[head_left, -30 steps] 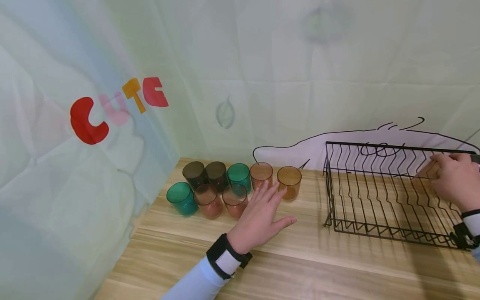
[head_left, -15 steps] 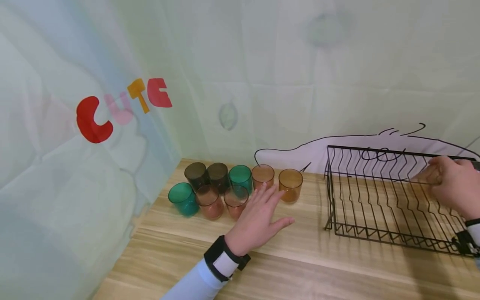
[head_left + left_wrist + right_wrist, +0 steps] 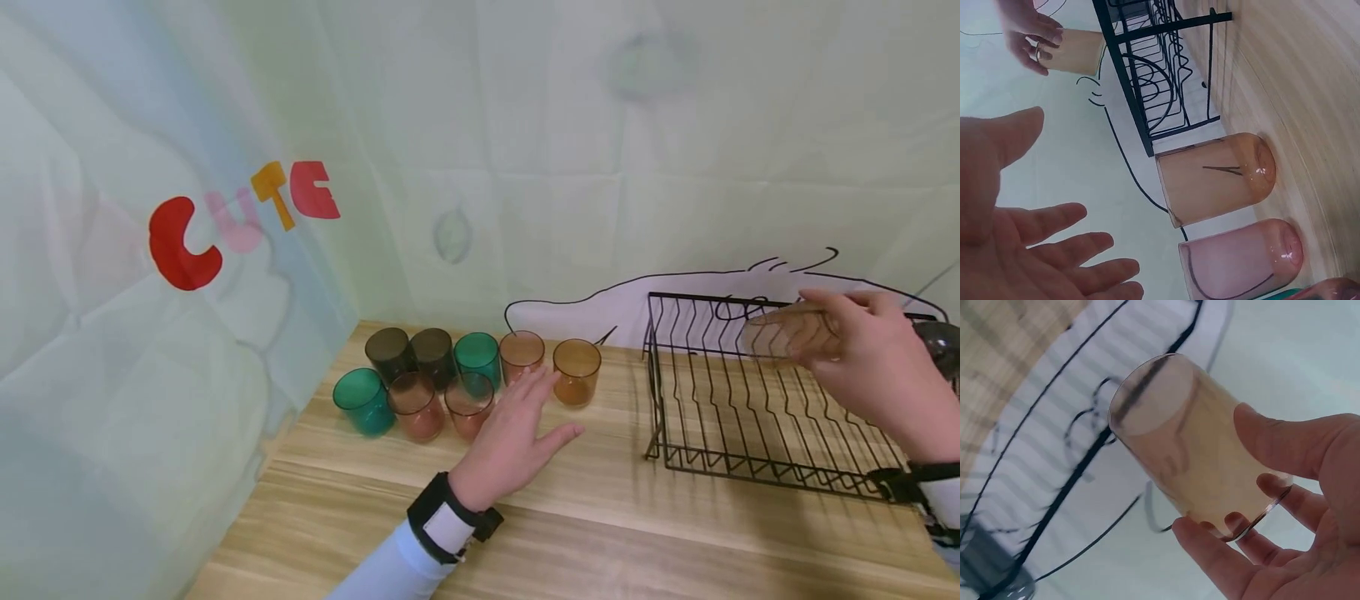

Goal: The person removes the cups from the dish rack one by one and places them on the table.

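My right hand (image 3: 862, 350) grips a see-through pale amber cup (image 3: 1191, 450) with thumb and fingers around one end. In the head view this hand overlaps the right half of the black wire dish rack (image 3: 667, 462). The left wrist view shows the held cup (image 3: 1072, 53) beside the rack's top bar. My left hand (image 3: 510, 446) has its fingers spread, near the front pink cup (image 3: 468, 408) and the back pink cup (image 3: 522, 348), which it partly hides. An amber cup (image 3: 577, 372) stands just beyond its fingertips.
More tinted cups stand left of the left hand: a teal cup (image 3: 363, 402), a second teal cup (image 3: 477, 354), two dark brown cups and another pink cup (image 3: 416, 407). A dark grey glass (image 3: 939, 346) is at the rack's right end. Printed cloth hangs behind the wooden table (image 3: 570, 542).
My right hand has lifted and moved left over the rack with the cup, uncovering the dark grey glass. My left hand stays nearly in place.
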### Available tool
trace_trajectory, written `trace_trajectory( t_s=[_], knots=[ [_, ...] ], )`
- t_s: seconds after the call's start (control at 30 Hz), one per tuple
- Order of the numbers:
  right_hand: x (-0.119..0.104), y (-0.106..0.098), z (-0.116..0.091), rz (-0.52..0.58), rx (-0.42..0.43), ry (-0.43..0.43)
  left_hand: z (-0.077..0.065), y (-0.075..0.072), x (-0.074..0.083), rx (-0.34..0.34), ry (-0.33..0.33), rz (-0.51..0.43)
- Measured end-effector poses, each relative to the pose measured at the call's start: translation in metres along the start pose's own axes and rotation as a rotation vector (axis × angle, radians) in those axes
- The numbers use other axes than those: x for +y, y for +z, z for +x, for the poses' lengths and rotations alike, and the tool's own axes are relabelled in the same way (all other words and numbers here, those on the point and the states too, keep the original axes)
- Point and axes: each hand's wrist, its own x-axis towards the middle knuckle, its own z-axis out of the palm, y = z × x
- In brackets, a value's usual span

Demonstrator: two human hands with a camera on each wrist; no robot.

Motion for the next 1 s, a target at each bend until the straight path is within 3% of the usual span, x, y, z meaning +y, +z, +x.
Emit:
trace_trajectory(
  t_s=[0.2, 0.57, 0.77, 1.0],
  knots=[
    [-0.029, 0.001, -0.013, 0.088, 0.088, -0.12, 0.0, -0.004, 0.001, 0.038, -0.051, -0.137],
    [-0.068, 0.017, -0.028, 0.231, 0.273, -0.252, 0.003, -0.01, 0.003, 0.085, -0.194, -0.402],
    [-0.088, 0.032, -0.036, 0.373, 0.279, -0.293, 0.005, -0.01, 0.004, 0.076, -0.215, -0.503],
    [-0.107, 0.046, -0.046, 0.442, 0.256, -0.24, 0.006, -0.011, 0.005, 0.063, -0.222, -0.561]
  ],
)
